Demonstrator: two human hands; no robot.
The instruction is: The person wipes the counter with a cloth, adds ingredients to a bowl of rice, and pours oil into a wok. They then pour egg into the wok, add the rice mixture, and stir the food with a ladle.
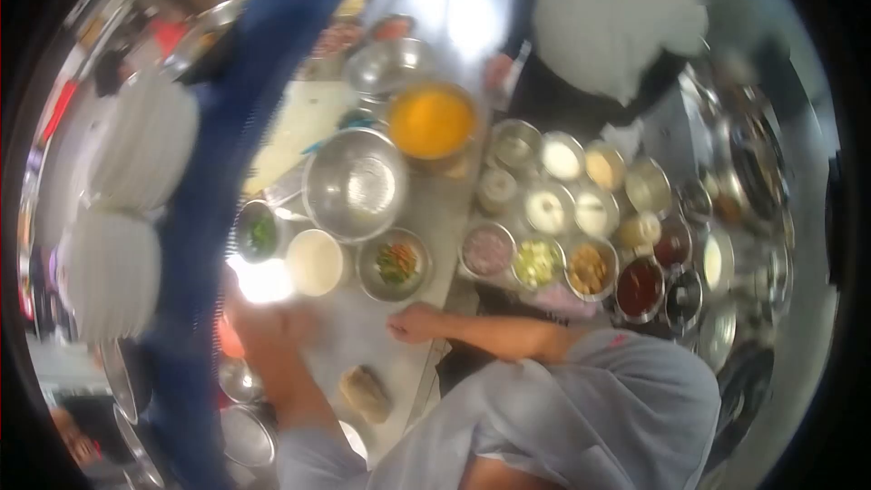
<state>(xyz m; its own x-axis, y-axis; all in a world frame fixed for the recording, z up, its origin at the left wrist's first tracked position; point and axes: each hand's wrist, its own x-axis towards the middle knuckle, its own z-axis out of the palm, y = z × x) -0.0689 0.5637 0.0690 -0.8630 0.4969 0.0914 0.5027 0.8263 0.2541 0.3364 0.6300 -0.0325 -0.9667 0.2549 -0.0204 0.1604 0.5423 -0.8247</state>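
- Seems, as a judgement, to be at a reaching or handling step over the steel desk, with no grasp plainly made.
- Holds the right hand with fingers curled in, close to a fist, just below the bowl of chopped vegetables; shows nothing gripped, though might hide something small.
- Has the left hand just below the cream-coloured tub, too blurred for judging its spread or any contents.
- Has the tan lump lying on the desk between the forearms, apart from the right hand; cannot make out its nature.
- Has the large steel bowl beyond tub and vegetables, and the bowl of greens left of the tub.
- Calls, for any grasp from here, for uncurling the right fingers and clearing the crowded rims.
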